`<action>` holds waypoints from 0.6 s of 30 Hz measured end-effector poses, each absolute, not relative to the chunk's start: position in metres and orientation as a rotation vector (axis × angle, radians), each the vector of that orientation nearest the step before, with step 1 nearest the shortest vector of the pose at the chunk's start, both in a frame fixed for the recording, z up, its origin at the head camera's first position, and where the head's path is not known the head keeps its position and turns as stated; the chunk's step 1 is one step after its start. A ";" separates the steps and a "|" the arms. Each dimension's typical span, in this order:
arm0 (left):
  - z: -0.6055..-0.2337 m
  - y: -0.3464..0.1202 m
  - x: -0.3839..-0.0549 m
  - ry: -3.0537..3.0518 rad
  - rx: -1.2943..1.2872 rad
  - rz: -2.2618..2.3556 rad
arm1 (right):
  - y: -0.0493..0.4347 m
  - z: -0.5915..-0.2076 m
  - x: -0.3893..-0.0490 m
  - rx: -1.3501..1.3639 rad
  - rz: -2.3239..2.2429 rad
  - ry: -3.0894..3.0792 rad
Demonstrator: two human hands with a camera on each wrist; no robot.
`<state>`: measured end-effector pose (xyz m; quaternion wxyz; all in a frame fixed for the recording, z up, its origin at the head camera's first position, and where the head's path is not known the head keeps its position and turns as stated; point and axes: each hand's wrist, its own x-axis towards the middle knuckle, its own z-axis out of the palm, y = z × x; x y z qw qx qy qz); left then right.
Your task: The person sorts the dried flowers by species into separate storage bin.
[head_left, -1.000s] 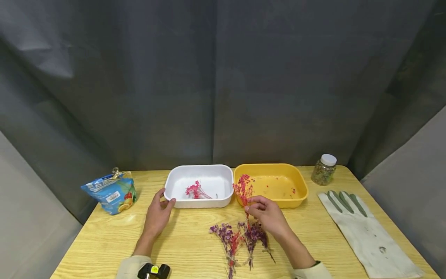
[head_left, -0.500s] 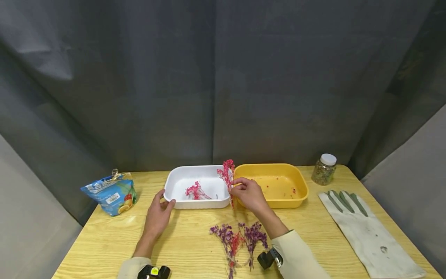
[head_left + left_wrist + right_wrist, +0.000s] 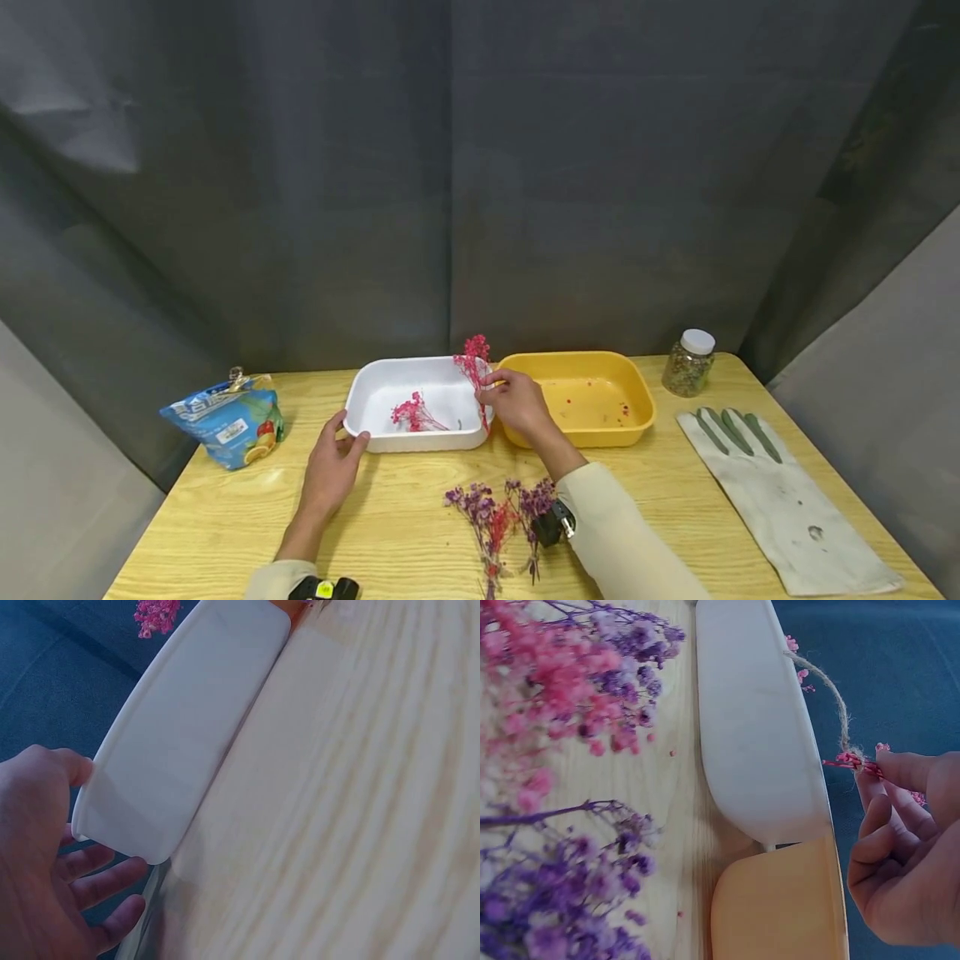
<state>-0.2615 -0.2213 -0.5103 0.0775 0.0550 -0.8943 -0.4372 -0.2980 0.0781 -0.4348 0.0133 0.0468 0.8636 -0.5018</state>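
Observation:
My left hand (image 3: 332,468) holds the near left corner of a white tray (image 3: 416,443), its thumb at the rim in the left wrist view and fingers by the end wall. Inside lies a small sprig of pink dried flowers (image 3: 409,410). Over the tray's right end, my right hand (image 3: 519,405) pinches a bunch of pink dried flowers (image 3: 471,363) by its stems, blooms up. Twine (image 3: 840,705) is tied round those stems and a loose end trails off. Purple dried flowers (image 3: 472,502), some mixed with pink, lie on the table in front.
A yellow tray (image 3: 647,414) with scattered red bits stands right beside the white one. At the left is a clipped blue bag (image 3: 232,423). A white-lidded jar (image 3: 688,364) and a pale cloth (image 3: 795,517) with green finger shapes lie at the right.
My right hand has carried the pink bunch left and away from me, from above the purple flowers to the white tray's right end. My left hand has stayed at the tray corner.

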 end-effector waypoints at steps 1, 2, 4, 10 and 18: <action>-0.511 -0.221 -0.261 -2.674 0.162 -1.310 | 0.077 -0.435 -0.299 0.151 -1.557 2.689; -0.512 -0.221 -0.261 -2.671 0.157 -1.310 | 0.077 -0.435 -0.301 0.158 -1.551 2.691; -0.513 -0.221 -0.261 -2.665 0.146 -1.317 | 0.075 -0.435 -0.304 0.171 -1.537 2.694; -0.514 -0.221 -0.262 -2.667 0.143 -1.312 | 0.070 -0.433 -0.311 0.194 -1.509 2.695; -0.512 -0.220 -0.261 -2.663 0.152 -1.317 | 0.061 -0.435 -0.321 0.195 -1.443 2.709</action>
